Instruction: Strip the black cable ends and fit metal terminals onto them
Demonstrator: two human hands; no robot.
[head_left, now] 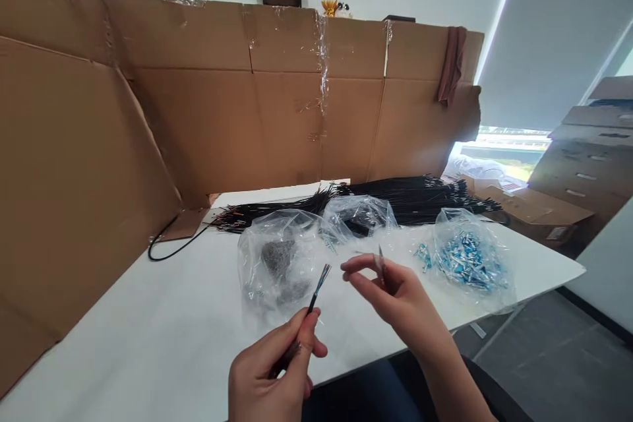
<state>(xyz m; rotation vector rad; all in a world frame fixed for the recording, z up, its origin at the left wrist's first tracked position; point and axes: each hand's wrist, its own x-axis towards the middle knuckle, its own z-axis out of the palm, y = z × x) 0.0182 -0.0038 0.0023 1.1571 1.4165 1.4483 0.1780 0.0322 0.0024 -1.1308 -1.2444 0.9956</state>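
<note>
Table [163,330]: 1, white, under everything listed below.
Bundle [410,201]: black cables, heaped along the table's far side.
Left bag [252,277]: clear, dark contents.
Right bag [448,221]: clear, blue pieces [469,260] inside, a few loose beside it.
Right hand [395,297]: above the table, near the wires; grasps the tool; thumb and forefinger tips close together, anything between them too small to tell.
Left hand [264,366]: pinches the cable; a firm pinch close below the sheath's cut edge should stop sway.
Cable [312,303]: 1, black, tilted, in the left hand, bared end up.
Tool [380,257]: 1, thin, tip up; best pointed clear of the wires.
Wires [322,279]: several, coloured, slightly fanned; probably easily bent, so a light touch, singly.
</note>
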